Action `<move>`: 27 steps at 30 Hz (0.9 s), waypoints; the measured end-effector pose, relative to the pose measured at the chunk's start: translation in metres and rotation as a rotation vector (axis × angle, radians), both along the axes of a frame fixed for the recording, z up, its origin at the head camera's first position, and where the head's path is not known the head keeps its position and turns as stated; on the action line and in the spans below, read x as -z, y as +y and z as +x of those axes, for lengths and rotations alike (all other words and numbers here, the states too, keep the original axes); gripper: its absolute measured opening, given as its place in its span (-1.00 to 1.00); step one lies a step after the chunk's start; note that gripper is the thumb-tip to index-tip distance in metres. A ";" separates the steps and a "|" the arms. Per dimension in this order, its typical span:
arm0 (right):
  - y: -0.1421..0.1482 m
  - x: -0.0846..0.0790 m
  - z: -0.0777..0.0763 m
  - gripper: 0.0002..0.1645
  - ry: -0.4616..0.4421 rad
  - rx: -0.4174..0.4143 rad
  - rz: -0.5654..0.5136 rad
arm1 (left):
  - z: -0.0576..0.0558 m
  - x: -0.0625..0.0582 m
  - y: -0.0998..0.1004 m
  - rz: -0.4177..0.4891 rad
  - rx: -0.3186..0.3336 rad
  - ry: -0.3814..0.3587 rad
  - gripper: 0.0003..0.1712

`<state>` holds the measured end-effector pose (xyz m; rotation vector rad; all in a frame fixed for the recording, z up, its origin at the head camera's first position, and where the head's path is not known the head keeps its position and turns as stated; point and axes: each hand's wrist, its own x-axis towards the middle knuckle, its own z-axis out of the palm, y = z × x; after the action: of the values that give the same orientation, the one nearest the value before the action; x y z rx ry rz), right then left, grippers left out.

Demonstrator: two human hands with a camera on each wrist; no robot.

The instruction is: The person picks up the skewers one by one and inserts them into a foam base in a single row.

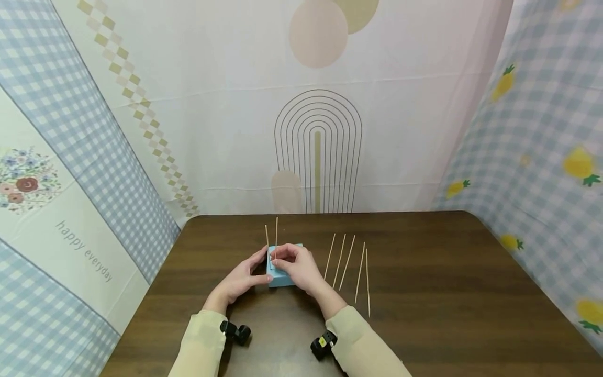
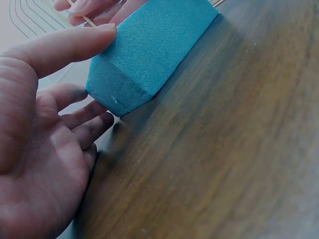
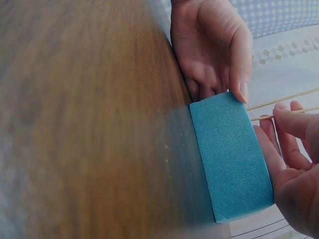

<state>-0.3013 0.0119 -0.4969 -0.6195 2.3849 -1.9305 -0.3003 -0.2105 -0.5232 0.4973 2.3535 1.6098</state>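
A light-blue foam block (image 1: 282, 281) lies on the table in front of me. My left hand (image 1: 240, 277) steadies its left end, thumb at the near corner and fingers along the far left side. In the left wrist view, that thumb touches the top edge of the block (image 2: 154, 45). One thin wooden stick (image 1: 266, 234) stands upright near the block's left edge. Just right of it, my right hand (image 1: 297, 266) pinches a second upright stick (image 1: 277, 230) between thumb and fingers. The right wrist view shows this pinched stick (image 3: 260, 118) reaching the block's top face.
Several loose wooden sticks (image 1: 346, 262) lie side by side on the dark wooden table (image 1: 424, 303), right of the block. A patterned cloth (image 1: 226, 131) hangs behind the table, with checked cloths at both sides.
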 end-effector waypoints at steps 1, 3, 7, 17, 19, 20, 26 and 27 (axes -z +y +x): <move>0.000 0.000 0.000 -0.91 0.000 -0.002 0.000 | 0.000 0.000 0.000 0.002 -0.002 -0.001 0.09; -0.001 0.000 0.000 -0.92 0.005 -0.004 0.004 | 0.000 0.000 -0.001 0.009 -0.002 0.002 0.09; -0.001 0.000 0.000 -0.93 0.005 -0.004 0.026 | -0.002 0.003 -0.002 0.017 0.013 0.013 0.08; -0.002 0.003 0.004 -0.92 -0.006 0.012 0.034 | 0.002 0.006 -0.004 0.013 0.020 0.009 0.07; -0.004 0.004 0.005 -0.92 -0.002 0.013 0.040 | 0.004 0.005 -0.005 0.012 0.021 0.004 0.07; -0.005 0.004 0.005 -0.92 0.001 0.017 0.044 | 0.004 0.004 -0.005 0.014 0.023 0.003 0.06; -0.003 0.001 0.002 -0.91 0.013 0.037 0.074 | 0.000 0.004 -0.003 0.033 0.031 0.012 0.07; -0.002 0.000 0.000 -0.90 0.017 0.037 0.076 | -0.002 0.003 -0.002 0.034 0.033 0.013 0.07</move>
<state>-0.3009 0.0101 -0.4965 -0.5953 2.4840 -1.8452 -0.3021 -0.2123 -0.5264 0.5523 2.3190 1.6392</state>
